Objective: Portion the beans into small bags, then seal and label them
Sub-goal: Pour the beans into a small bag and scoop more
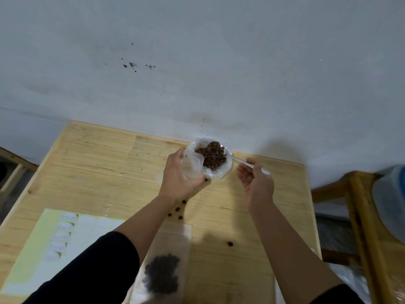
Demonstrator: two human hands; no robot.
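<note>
At the far edge of the table (pixel 92 163), the beans (pixel 211 154) sit heaped in a clear plastic-lined container (pixel 219 172). The left hand (pixel 179 178) is wrapped around an open small bag (pixel 191 166) beside the heap; the right hand (pixel 256 181) pinches a white spoon (pixel 243 162). Keep the bag mouth wide and just beside the heap, lift level scoops, and tip slowly; stray beans (pixel 177 209) already lie nearer. A filled bag (pixel 163 273) lies at the near edge, the label sheet (pixel 43 242) at near left.
</note>
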